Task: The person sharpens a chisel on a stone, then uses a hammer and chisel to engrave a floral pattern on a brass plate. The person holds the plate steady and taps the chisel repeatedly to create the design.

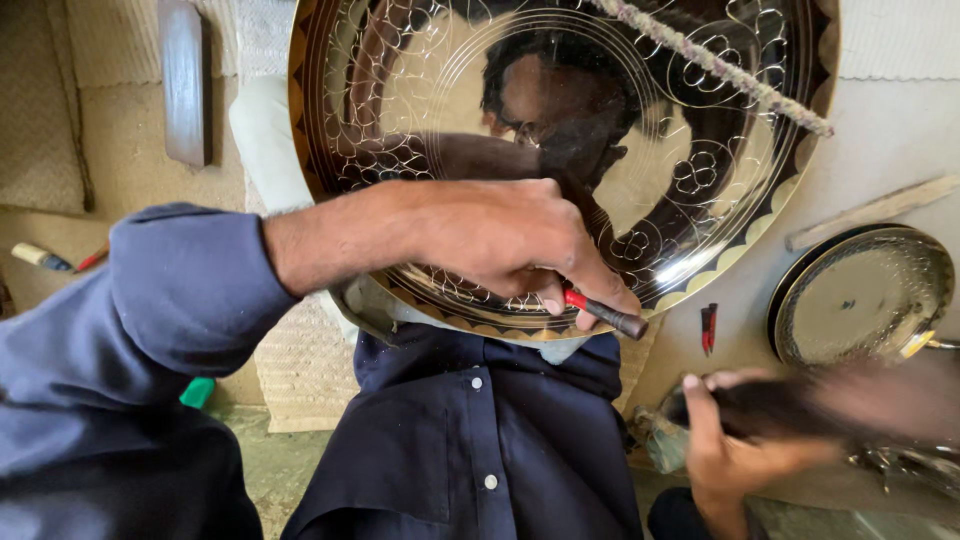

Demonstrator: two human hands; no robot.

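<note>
- While the big round metal tray [620,190] leans tilted against the person's lap, its lower rim rests just above the dark blue shirt [470,440].
- Around it: a smaller round metal plate [860,295] lies to the right on the pale floor [890,140], well apart from the tray; a pale wooden strip [870,212] lies just above it.
- A small red-and-black tool [708,326] lies on the floor between tray rim and small plate.
- Upper left: a dark wooden block [185,80] on the woven mat [120,130]; a red pencil [90,258] and a short capped stick [40,257] at the left edge; a green object [197,392] pokes out under the left sleeve.
- A frayed cord [720,65] crosses the tray's upper right face, in front of the surface.
- Left hand [500,240] reaches across the tray's lower face, fingers curled shut around a red-handled chisel [605,314], dark tip pointing right at the rim; hand and forearm cover part of the lower pattern.
- Right hand [730,445] is low right, closed on a dark hammer-like tool [800,400]; heavily blurred, so its exact shape is unclear.
- Tray look: mirror-polished, thin engraved concentric rings, looping floral scrollwork, scalloped gold border with dark edge band. Reflection of the person fills its centre.
</note>
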